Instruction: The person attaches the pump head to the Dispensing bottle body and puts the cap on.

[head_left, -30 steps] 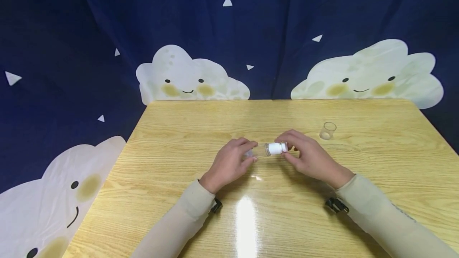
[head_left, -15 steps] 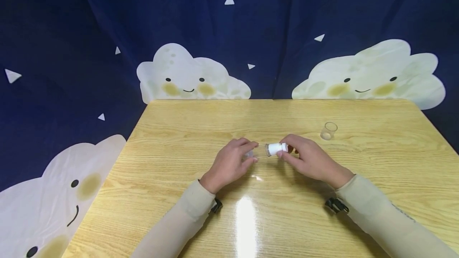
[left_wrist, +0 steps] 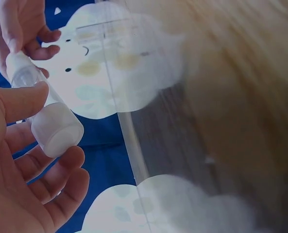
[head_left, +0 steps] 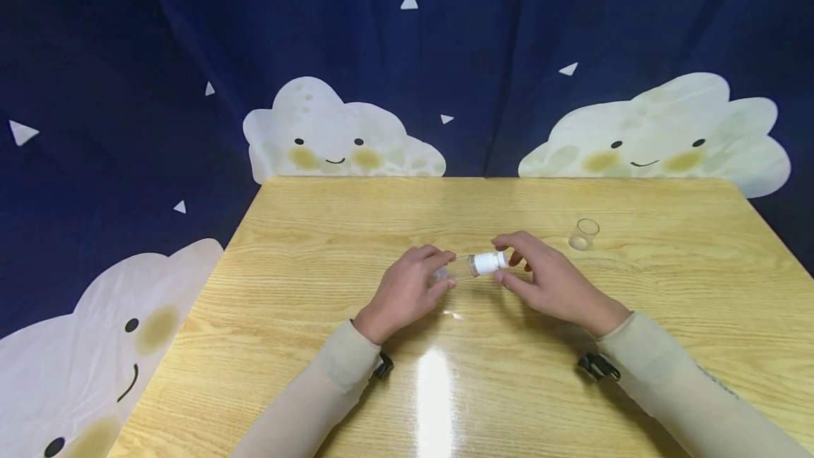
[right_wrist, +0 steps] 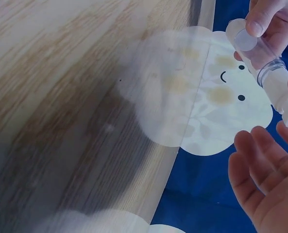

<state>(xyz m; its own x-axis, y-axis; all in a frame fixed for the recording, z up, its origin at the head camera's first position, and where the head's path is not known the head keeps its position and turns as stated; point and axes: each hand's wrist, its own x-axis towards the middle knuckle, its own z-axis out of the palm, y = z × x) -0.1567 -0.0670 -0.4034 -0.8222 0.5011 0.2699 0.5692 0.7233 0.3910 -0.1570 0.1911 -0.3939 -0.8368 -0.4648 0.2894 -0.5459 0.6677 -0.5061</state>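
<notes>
A small clear pump bottle with a white collar and top (head_left: pixel 490 263) lies roughly level above the table's middle. My left hand (head_left: pixel 407 288) grips its clear body from the left, thumb and fingers on opposite sides. In the left wrist view, the bottle's rounded whitish base (left_wrist: pixel 59 131) points toward the camera. At the other end, my right hand (head_left: pixel 547 274) has its thumb and fingers spread around the white top. The right wrist view shows that hand's fingers (right_wrist: pixel 265 160) loosely bent and apart from the nozzle. Whether its thumb touches the top is unclear.
A clear cylindrical cap (head_left: pixel 584 235) stands on the wooden table (head_left: pixel 305 253), behind and right of my right hand. A dark blue curtain (head_left: pixel 381 41) with white clouds hangs along the table's far and left edges.
My right fingers pinched the white top, then shifted around it, and now have spread apart. My left hand and the bottle have hardly moved.
</notes>
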